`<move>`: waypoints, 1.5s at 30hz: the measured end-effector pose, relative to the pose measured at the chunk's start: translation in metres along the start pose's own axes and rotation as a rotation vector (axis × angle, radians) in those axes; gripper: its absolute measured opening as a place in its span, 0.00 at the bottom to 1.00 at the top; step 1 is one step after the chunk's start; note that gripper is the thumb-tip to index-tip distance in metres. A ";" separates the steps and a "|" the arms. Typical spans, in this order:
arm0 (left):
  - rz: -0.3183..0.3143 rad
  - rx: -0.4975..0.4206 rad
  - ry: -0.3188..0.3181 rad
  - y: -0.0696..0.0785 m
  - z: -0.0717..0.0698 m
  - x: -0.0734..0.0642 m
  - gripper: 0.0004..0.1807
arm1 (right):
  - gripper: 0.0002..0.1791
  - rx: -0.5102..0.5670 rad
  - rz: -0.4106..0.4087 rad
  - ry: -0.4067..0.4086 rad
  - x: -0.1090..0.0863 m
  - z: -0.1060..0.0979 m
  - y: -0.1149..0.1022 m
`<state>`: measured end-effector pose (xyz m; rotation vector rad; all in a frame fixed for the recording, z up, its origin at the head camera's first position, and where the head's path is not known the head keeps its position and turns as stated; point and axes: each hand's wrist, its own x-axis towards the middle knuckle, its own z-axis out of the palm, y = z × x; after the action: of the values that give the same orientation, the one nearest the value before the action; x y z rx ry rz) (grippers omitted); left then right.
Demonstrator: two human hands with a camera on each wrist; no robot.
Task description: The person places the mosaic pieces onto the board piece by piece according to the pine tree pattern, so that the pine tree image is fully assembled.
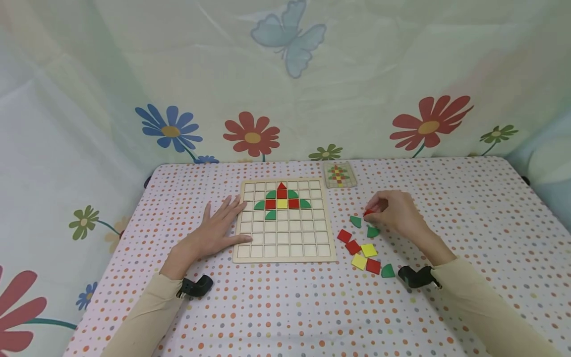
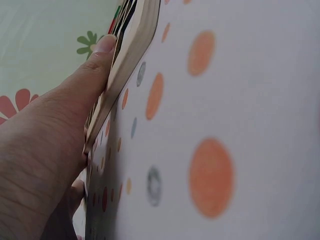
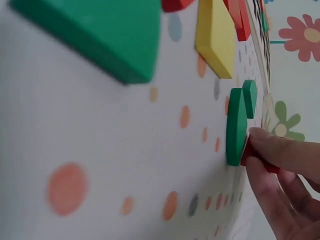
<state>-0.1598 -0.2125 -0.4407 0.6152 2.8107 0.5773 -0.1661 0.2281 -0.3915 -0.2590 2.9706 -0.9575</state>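
My left hand (image 1: 216,230) rests with spread, straight fingers on the left edge of a wooden grid board (image 1: 289,239); its thumb (image 2: 102,52) lies over the frame. On the board, red, green and yellow pieces form a pattern: a red triangle (image 1: 281,186) on top, red squares and a yellow square (image 1: 282,204) below, green quarter-rounds at the sides. Right of the board, my right hand (image 1: 398,212) pinches a red tile (image 3: 248,154) between thumb and fingers, close over the table; the fingers partly cover it. Two green quarter-rounds (image 1: 356,221) lie beside those fingertips.
Nearer the front lie loose red squares (image 1: 373,266), two yellow squares (image 1: 369,250) and another green quarter-round (image 1: 388,270). A small pattern card (image 1: 340,175) lies at the board's back right corner. Dotted cloth (image 1: 267,307) covers the table, with a flowered curtain behind.
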 end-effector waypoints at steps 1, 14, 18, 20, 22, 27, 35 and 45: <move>-0.001 0.001 -0.002 0.000 0.000 0.000 0.55 | 0.10 0.007 -0.019 0.017 0.001 0.001 -0.002; 0.022 -0.006 0.012 0.006 -0.002 0.002 0.55 | 0.06 0.121 -0.252 -0.186 0.048 0.034 -0.085; 0.027 -0.006 0.010 0.007 -0.002 0.004 0.54 | 0.05 0.153 -0.298 -0.279 0.061 0.046 -0.109; 0.025 -0.007 0.004 0.007 -0.002 0.005 0.54 | 0.04 0.164 -0.310 -0.311 0.064 0.053 -0.115; 0.023 -0.004 0.000 0.007 -0.002 0.005 0.55 | 0.04 0.176 -0.307 -0.335 0.067 0.058 -0.118; 0.024 0.006 0.002 0.007 -0.002 0.006 0.55 | 0.04 0.181 -0.307 -0.356 0.070 0.069 -0.118; 0.015 -0.001 -0.012 0.007 -0.005 0.006 0.55 | 0.06 0.123 -0.328 -0.373 0.071 0.077 -0.121; 0.008 -0.002 -0.011 0.002 -0.004 0.001 0.55 | 0.08 -0.003 -0.370 -0.381 0.070 0.087 -0.133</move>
<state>-0.1609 -0.2117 -0.4364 0.6273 2.7985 0.5771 -0.2098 0.0602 -0.3819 -0.9042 2.6179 -0.8119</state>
